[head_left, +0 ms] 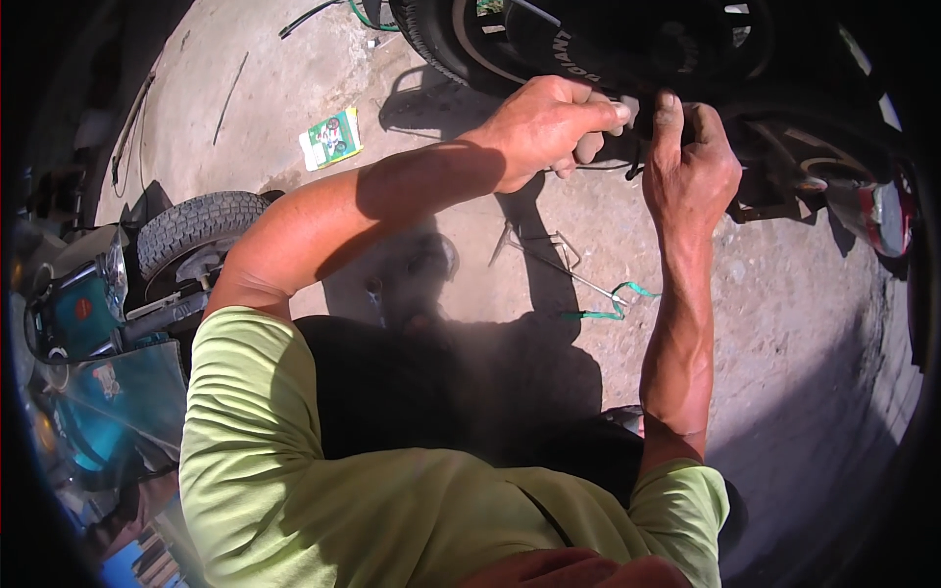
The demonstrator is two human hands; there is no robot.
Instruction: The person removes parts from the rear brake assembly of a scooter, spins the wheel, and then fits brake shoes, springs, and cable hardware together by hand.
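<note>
- Vehicle point(632, 54) at top: black, pale lettering
- Shirt point(412, 510): plain yellow-green
- Printed packet point(331, 139): green and white, yellow-edged
- Ribbon point(619, 300): green
- Tyre point(191, 230): dark grey, blocky tread
- Storage panel point(103, 416): teal
- Lamp point(889, 218): red, white

A wheel point(191, 227) stands beside what seems teal bodywork point(82, 325), a packet point(331, 140) nearby.

We make out pale, curving capitals point(578, 57) on the black rounded part point(627, 39), with a fainter mark point(683, 47) to their right. We see a printed picture point(339, 137) on the green-and-white card point(315, 155), and a reddish patch point(83, 309) on the teal panel point(76, 331), perhaps a label, too small to read.
</note>
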